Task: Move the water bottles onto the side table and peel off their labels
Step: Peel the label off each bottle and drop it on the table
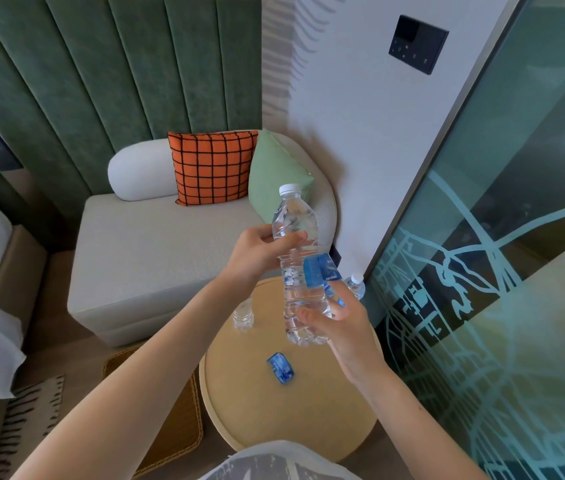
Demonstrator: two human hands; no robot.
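Clear plastic water bottle with white cap (296,237): held in the air above the round tan side table (257,417), slightly tilted and not resting on it. Left hand (257,251) grips the upper body, fingers and thumb curled round it. Blue label (319,271) is half off, a loose flap standing out from the bottle's waist, one end apparently attached. Right hand (343,327) is at the lower body. Its fingers are blurred and a strip of blue runs down into them; pinching the label or merely spread against the bottle, cannot tell. Risks, as judged: the label may tear at the glued seam if pulled askew, leaving a strip behind. The thin wall may buckle under the left grip, and the bottle, which looks full, could twist or slip. A drop could topple the unlabelled bottle (243,315) standing at the table's far-left side, or the small capped bottle (355,285) at the far-right edge, partly hidden by the right hand. A crumpled loose label (281,370) lies mid-table. Surface: smooth, matte, rounded rim. Room: cream sofa (156,254) with orange grid cushion (212,166) and pale green cushion (274,168); green padded wall panels (101,64); black wall control panel (418,43); frosted glass partition (516,271) with a map pattern, right.
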